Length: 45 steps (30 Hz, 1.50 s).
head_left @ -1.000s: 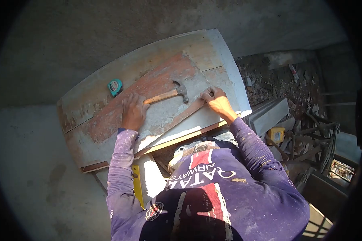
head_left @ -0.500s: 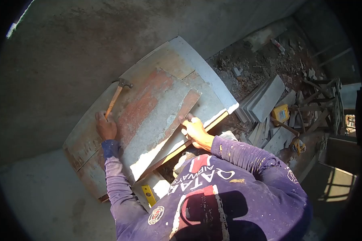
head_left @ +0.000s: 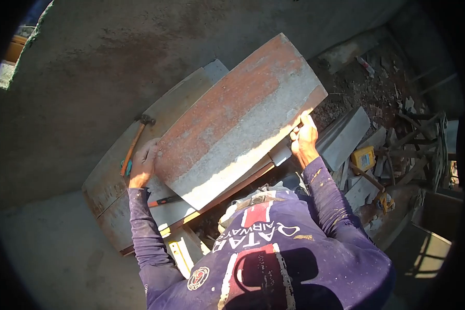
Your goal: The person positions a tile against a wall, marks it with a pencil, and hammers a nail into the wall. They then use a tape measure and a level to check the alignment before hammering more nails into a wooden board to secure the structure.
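Both hands (head_left: 144, 161) gripping board (head_left: 237, 119), apparently.

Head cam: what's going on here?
A person in a purple long-sleeved shirt grips a large flat board with both hands, left hand on its left edge, right hand on its right edge. The board is tilted above a bigger worn panel. A hammer lies on that panel beside the left hand.

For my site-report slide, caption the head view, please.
Both hands, left and right, grip a reddish-grey rectangular board beside a wooden-handled hammer.
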Tool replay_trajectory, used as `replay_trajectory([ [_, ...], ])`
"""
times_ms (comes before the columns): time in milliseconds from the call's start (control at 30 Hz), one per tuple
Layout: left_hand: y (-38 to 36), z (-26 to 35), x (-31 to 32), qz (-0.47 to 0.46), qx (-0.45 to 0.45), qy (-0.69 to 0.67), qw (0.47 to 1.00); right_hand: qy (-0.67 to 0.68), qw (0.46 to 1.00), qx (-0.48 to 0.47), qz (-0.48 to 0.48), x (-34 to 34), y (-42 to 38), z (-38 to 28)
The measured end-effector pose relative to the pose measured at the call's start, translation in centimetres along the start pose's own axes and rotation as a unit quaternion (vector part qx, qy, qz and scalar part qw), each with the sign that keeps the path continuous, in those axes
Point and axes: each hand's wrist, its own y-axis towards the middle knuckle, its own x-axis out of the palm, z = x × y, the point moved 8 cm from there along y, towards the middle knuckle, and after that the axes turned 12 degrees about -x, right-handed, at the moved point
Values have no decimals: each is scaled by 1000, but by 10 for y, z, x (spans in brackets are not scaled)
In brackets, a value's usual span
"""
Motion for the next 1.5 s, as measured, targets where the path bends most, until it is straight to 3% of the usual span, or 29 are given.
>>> replay_trajectory([
  [67,-24,51,39,-43,55,199,977,15,999,3,-28,5,37,-4],
  [100,-31,55,46,-59,-2,194,979,6,999,36,-39,8,55,-2],
  [133,-43,62,58,-94,-114,175,973,-1,997,68,-47,9,72,-4],
  [200,-68,95,91,-110,-16,89,990,-85,991,62,-82,11,109,-9],
  [300,-106,126,147,-117,-63,-11,991,-167,977,83,-103,29,146,-5],
  [400,-141,157,204,-33,-67,60,995,-233,958,101,-134,40,173,23],
  [467,-163,184,239,29,-14,105,994,-246,947,99,-182,50,186,40],
  [600,-200,173,296,105,-48,69,991,-231,920,87,-305,77,171,58],
  [733,-231,149,339,184,-133,-28,973,-305,881,75,-354,86,143,72],
  [967,-243,106,388,273,-114,-28,955,-364,786,77,-494,94,92,120],
  [1133,-228,101,406,310,-131,-43,941,-333,784,113,-512,115,75,124],
  [1267,-210,101,412,329,-135,-6,935,-343,756,86,-551,137,94,162],
  [1333,-205,107,411,332,-146,-8,932,-325,757,136,-549,133,95,169],
  [1500,-192,100,412,350,-158,-11,923,-330,737,118,-577,148,105,182],
])
